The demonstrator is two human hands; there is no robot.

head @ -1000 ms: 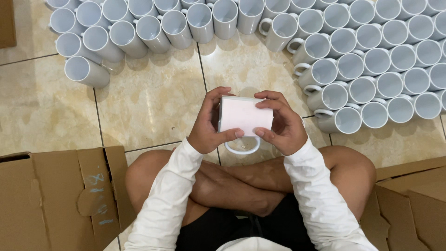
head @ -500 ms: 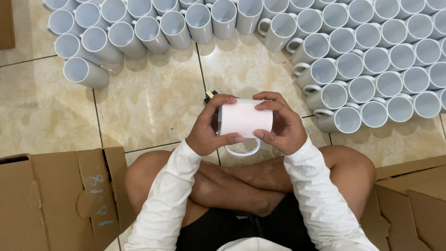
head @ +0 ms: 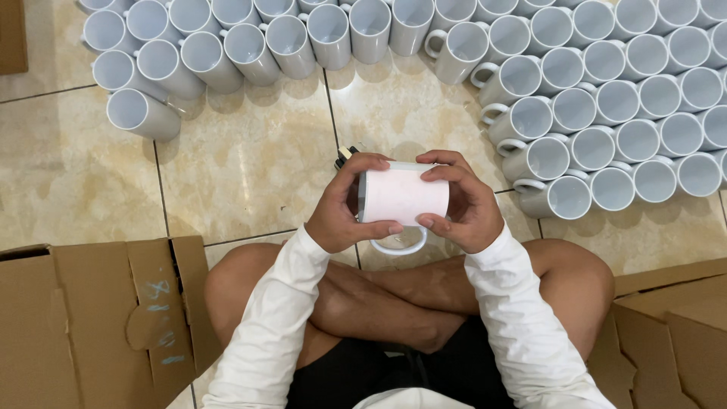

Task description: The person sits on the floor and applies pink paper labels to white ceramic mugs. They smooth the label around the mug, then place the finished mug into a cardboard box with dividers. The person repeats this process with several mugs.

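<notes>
I sit cross-legged on a tiled floor and hold a white mug [head: 403,198] on its side above my knees, its handle pointing down toward me. A pale sheet is wrapped around the mug's body. My left hand [head: 344,208] grips its left end, thumb under and fingers over the top. My right hand [head: 463,203] clasps the right end, fingers pressing the sheet against the mug. A small dark object [head: 347,154] lies on the floor just beyond my left fingers.
Several white mugs [head: 591,113] stand packed together on the floor at the right and in a row [head: 227,45] across the top left. Flattened cardboard [head: 91,318] lies at my left knee, more cardboard boxes [head: 674,318] at my right.
Both hands have shifted slightly on the mug, turning it a little and bringing it closer; the fingers now lie further over the sheet. The mug stays between the hands.
</notes>
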